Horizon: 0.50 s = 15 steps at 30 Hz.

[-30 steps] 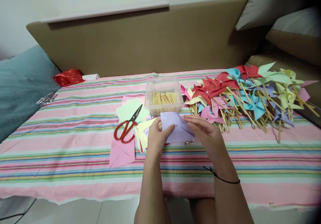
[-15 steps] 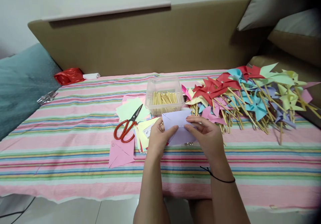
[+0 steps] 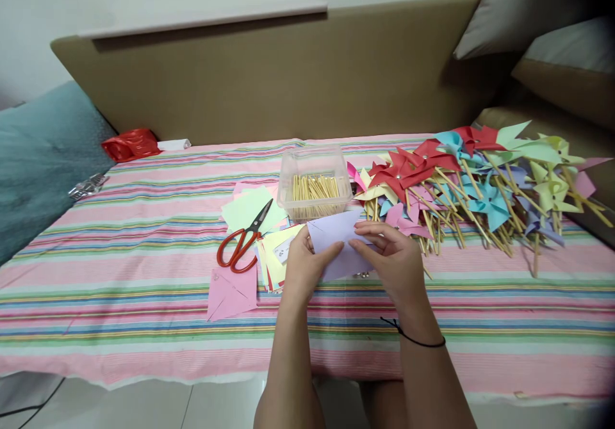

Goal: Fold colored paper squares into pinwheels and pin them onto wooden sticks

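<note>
Both my hands hold a lavender paper square [image 3: 336,234] just above the striped cloth, in front of a clear plastic box of wooden sticks [image 3: 314,186]. My left hand [image 3: 305,266] pinches the paper's left side with thumb on top. My right hand [image 3: 391,256] grips the right side, fingers curled over a folded-in flap. A stack of coloured paper squares [image 3: 273,256] lies under and left of my hands. Small metal pins [image 3: 361,275] lie on the cloth between my wrists.
Red-handled scissors [image 3: 240,243] lie on light green paper [image 3: 245,208]. A cut pink square [image 3: 230,293] lies nearer me. A heap of finished pinwheels on sticks [image 3: 480,182] fills the right. The striped tablecloth [image 3: 120,275] ends at a brown sofa back [image 3: 269,77]. A red bag [image 3: 131,145] sits far left.
My hands drew slightly closer together on the lavender paper, and the right fingers pushed a flap toward the middle. Nothing else on the cloth moved.
</note>
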Each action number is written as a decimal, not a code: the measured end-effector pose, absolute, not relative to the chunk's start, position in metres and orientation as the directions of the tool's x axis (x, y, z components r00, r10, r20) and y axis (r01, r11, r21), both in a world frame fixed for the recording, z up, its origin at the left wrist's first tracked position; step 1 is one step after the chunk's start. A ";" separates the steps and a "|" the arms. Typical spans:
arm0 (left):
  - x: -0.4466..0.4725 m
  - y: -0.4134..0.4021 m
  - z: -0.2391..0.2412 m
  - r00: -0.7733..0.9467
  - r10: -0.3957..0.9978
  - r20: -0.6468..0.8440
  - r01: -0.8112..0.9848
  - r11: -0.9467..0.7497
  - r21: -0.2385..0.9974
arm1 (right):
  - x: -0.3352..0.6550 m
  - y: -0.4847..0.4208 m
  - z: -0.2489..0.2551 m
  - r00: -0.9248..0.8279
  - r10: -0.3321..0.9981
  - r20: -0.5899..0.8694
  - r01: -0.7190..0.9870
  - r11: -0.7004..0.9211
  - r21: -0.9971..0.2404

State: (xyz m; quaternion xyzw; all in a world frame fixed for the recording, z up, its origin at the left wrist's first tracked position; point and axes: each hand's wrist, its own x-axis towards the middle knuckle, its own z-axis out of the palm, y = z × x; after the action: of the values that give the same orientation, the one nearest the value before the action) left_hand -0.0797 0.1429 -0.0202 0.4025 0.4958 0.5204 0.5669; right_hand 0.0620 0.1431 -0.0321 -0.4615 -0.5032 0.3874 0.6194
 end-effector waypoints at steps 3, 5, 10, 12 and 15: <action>-0.079 0.144 -0.020 -0.041 0.990 -0.133 -0.173 0.124 0.977 | 0.062 0.142 -0.030 0.181 0.957 0.228 -0.031 0.238 -0.971; -0.078 0.144 -0.019 -0.045 0.991 -0.127 -0.173 0.117 0.978 | 0.062 0.142 -0.029 0.172 0.969 0.180 -0.040 0.189 -0.981; -0.079 0.143 -0.019 -0.065 0.986 -0.151 -0.158 0.139 0.978 | 0.064 0.140 -0.026 0.127 0.992 0.004 -0.086 0.015 -0.996; -0.080 0.143 -0.019 -0.040 0.988 -0.148 -0.151 0.141 0.978 | 0.064 0.139 -0.025 0.099 0.994 -0.055 -0.105 -0.044 -0.993; -0.082 0.142 -0.018 -0.007 0.989 -0.150 -0.145 0.147 0.978 | 0.063 0.138 -0.024 0.101 0.990 -0.097 -0.147 -0.082 -0.986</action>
State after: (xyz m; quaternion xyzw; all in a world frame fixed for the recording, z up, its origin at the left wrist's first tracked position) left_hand -0.0816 0.1421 -0.0182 0.4195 0.5030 0.5003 0.5663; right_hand 0.0630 0.1378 -0.0237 -0.5113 -0.4123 0.5286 0.5377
